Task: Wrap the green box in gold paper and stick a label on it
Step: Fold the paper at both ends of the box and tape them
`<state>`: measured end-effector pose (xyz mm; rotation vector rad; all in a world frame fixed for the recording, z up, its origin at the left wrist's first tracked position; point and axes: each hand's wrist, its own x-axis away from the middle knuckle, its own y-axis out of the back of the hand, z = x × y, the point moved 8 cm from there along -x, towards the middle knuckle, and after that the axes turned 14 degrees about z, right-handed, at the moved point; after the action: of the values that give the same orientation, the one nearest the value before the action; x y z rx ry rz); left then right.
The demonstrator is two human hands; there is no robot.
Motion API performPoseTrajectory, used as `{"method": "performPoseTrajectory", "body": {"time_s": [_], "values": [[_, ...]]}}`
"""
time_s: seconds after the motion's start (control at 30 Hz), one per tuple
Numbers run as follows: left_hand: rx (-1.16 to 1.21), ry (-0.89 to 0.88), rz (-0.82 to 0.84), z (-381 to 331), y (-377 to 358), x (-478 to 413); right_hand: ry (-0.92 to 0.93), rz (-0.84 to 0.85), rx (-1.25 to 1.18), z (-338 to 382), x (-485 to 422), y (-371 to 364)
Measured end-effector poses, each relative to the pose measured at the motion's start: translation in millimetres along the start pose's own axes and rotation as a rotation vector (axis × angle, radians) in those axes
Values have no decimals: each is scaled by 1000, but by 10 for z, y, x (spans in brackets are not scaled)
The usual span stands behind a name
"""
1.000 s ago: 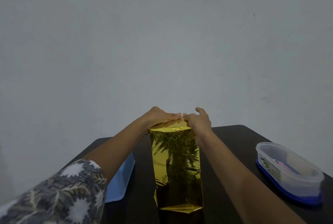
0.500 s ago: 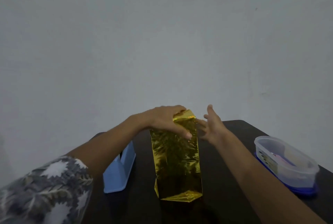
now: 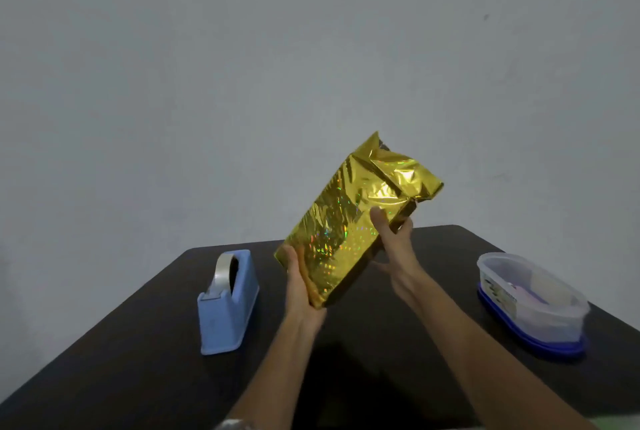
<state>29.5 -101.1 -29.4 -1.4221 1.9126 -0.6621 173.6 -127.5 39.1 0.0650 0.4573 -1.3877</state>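
Box (image 3: 343,239) in its gold paper (image 3: 398,180) sits a little right of centre in the head view. It is lifted clear of the dark worktop (image 3: 346,377) and tilted, with its top leaning toward the upper right of the frame. No green shows anywhere; the foil covers every face we can see.

Our left hand (image 3: 299,287) cups the lower left corner, palm against the edge and fingers curled behind. Our right hand (image 3: 394,246) grips the right side higher up, thumb on the front face and fingers round the back. Both hands hold the box and nothing else.

The upper end of the paper is loose and bunched, not yet folded flat. The lower end looks neater, though our left hand hides part of it.

A blue tape dispenser (image 3: 227,305) stands on the worktop at lower left, well apart from the box. A clear plastic container (image 3: 530,301) lies at lower right. Its contents are too blurred to name, so we cannot tell whether the label is in there.

We judge the wrapping to be nearly done, and the step in hand to be closing the open end. The next move calls for setting the box down, creasing those loose flaps tight against the end and freeing one hand for tape. Crinkly foil like this will likely spring back unless it is pinned while the tape goes on. The label comes after that.
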Motion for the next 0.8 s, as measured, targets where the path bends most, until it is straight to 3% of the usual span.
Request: {"method": "performPoseTrajectory", "body": {"time_s": [0.1, 0.3, 0.37, 0.43, 0.5, 0.63, 0.7, 0.8], "values": [[-42, 120, -79, 341, 129, 45, 89, -133, -14, 1, -42, 83], [0, 292, -262, 434, 402, 90, 128, -93, 142, -27, 15, 136], [-86, 229, -346, 215, 511, 74, 117, -66, 142, -20, 31, 191], [-332, 51, -400, -247, 539, 29, 96, 25, 192, 6, 46, 198], [-653, -136, -289, -758, 249, -57, 54, 139, 268, 0, 40, 191], [-1282, -372, 196, -1414, -924, -38, -46, 230, 352, -70, -6, 146], [-1582, -300, 422, -1396, -1387, -53, -61, 254, 358, -67, -24, 98], [-1958, -51, 700, -1190, -1768, -83, -69, 280, 350, -64, -35, 69]]}}
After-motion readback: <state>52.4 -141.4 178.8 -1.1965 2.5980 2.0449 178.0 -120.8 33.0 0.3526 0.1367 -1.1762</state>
